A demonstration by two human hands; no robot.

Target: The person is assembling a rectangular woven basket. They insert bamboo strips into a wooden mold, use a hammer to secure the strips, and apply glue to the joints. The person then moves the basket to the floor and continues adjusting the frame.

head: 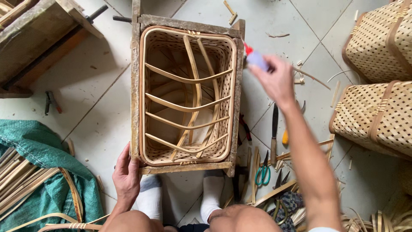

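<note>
Head view: a woven bamboo basket [187, 96] sits inside a rough wooden frame [135, 86] at the centre of the picture, on a tiled floor [98, 99]. The left hand [125, 176] grips the frame's lower left corner, fingers curled around the wood, just beside the basket's rim. The right hand [274, 79], right of centre near the top, is closed on a small bottle with a red tip [254, 57], held just off the frame's upper right corner. Green-handled scissors [263, 172] lie lower right; two finished baskets [377, 77] stand at the right edge.
</note>
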